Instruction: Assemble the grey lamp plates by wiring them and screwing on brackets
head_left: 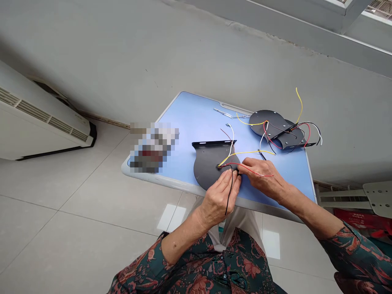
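A black metal plate (208,163) with a bent, slotted flange lies near the front edge of the blue table. From a hole in its middle come a white wire (233,139), a yellow wire (251,152), a red wire (257,173) and a black wire (230,192). My left hand (219,198) is closed at the plate's near right side, fingertips pressed together on it, with the black wire running over them. My right hand (263,173) pinches at the plate's right edge, close to the left fingertips. What sits between its fingers is hidden.
Two more wired black plates (266,122) overlap at the table's back right. Thin metal rods (231,115) lie beside them. A pixelated patch covers things at the table's left end. A wall (153,57) stands behind the blue table (183,110); a white vented unit (45,118) stands left.
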{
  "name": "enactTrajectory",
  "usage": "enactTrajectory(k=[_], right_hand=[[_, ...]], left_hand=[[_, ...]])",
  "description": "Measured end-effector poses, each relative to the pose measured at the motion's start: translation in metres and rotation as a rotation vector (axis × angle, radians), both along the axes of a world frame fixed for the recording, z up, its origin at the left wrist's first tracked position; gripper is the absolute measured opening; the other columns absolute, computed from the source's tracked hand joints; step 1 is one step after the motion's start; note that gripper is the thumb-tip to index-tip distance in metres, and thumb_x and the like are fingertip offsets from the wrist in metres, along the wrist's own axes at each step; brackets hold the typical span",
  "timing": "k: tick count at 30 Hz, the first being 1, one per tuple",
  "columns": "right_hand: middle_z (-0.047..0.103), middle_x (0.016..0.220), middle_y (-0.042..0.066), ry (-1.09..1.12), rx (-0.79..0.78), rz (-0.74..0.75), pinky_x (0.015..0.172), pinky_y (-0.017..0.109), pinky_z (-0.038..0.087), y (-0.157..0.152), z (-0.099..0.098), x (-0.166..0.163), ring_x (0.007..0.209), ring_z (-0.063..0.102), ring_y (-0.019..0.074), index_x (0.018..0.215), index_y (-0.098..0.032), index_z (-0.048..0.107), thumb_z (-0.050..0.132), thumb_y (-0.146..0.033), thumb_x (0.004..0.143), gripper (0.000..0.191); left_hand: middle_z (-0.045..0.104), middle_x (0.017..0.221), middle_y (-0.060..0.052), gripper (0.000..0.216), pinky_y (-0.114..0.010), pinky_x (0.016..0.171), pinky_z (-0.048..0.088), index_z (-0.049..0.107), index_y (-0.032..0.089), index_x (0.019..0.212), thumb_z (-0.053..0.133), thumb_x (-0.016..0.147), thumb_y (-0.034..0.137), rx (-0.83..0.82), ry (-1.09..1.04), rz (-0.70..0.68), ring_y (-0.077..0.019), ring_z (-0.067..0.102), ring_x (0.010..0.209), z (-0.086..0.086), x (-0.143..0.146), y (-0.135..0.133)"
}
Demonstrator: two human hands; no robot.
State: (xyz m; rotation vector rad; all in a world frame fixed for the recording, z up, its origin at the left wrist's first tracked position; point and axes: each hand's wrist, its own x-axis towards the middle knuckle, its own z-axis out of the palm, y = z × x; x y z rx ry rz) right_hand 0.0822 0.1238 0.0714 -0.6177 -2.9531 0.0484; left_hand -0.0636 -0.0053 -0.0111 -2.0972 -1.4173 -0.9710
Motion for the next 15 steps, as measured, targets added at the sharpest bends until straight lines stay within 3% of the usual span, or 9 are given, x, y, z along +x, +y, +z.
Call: enactTrajectory(k=[5,9,12,15], right_hand=[[0.045,0.066,-0.002,-0.074,0.004,0.075,0.052,0.030,0.014,0.010,0.003,-0.002,0.053,0.018,0.0109,0.079,-0.020,0.060,0.041,-0.014,0.096,0.026],[0.059,0.071,0.001,-0.005,-0.052,0.027,0.053,0.028,0.023,0.014,0.009,0.006,0.056,0.038,0.0117,0.084,-0.020,0.061,0.045,-0.027,0.102,0.025],[0.071,0.089,0.004,0.112,-0.089,-0.004,0.056,0.027,0.030,0.012,0.007,0.012,0.070,0.056,0.0125,0.105,-0.022,0.067,0.047,-0.022,0.102,0.021],[0.073,0.097,0.001,0.165,-0.065,0.047,0.058,0.026,0.031,0.008,-0.001,0.014,0.078,0.060,0.0113,0.110,-0.028,0.070,0.045,-0.017,0.102,0.028]], left_hand=[[0.064,0.134,-0.027,0.048,-0.048,0.114,0.051,0.057,-0.006,0.134,0.039,0.091,0.002,-0.010,-0.008,-0.011,-0.0348,0.033,0.150,-0.001,0.000,0.000],[0.064,0.134,-0.027,0.047,-0.048,0.114,0.052,0.058,-0.007,0.133,0.039,0.090,0.001,0.003,-0.004,-0.004,-0.0358,0.036,0.149,-0.002,0.000,0.000],[0.064,0.135,-0.026,0.047,-0.048,0.114,0.051,0.058,-0.006,0.134,0.040,0.092,0.002,-0.010,0.005,-0.004,-0.0356,0.039,0.147,-0.001,0.000,0.000],[0.063,0.137,-0.025,0.049,-0.048,0.115,0.051,0.054,-0.004,0.139,0.039,0.093,0.003,-0.024,-0.004,-0.003,-0.0340,0.042,0.146,-0.001,0.000,0.000]])
